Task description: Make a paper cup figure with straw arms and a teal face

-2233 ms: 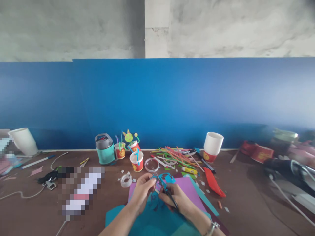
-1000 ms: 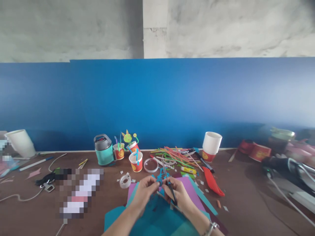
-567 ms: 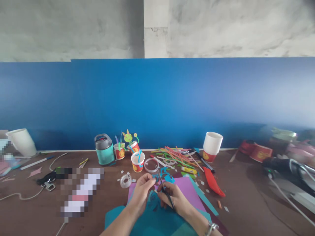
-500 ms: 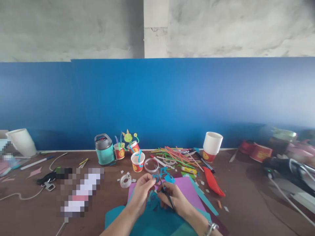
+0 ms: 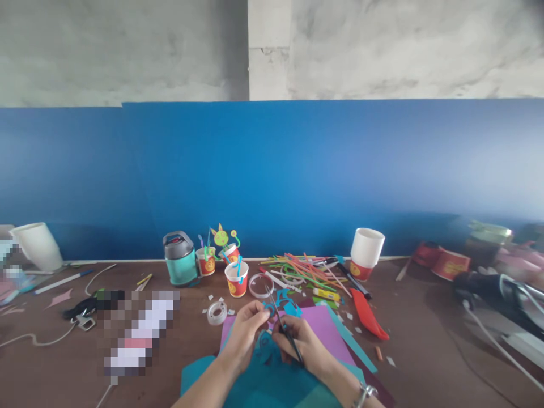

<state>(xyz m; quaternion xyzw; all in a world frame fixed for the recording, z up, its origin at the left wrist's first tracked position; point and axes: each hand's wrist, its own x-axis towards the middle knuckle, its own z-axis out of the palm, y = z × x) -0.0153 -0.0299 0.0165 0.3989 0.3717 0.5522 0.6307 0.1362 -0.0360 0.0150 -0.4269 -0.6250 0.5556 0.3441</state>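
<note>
Two bare hands above teal sheets [image 5: 255, 391] at the table's [image 5: 425, 351] near edge: left hand [image 5: 244, 334] pinches a small blue paper piece [image 5: 269, 307], right hand [image 5: 300, 337] grips black-handled scissors [image 5: 284, 326], blades toward the far edge, contact with the piece unclear. Blue scraps [image 5: 292, 309] at the purple sheet's [image 5: 327, 328] far edge, tape roll [image 5: 211, 317] off its left corner. Nearer the table's far edge: red-and-white cup [image 5: 237, 288], straw pile [image 5: 304, 269], teal flask [image 5: 182, 269].
</note>
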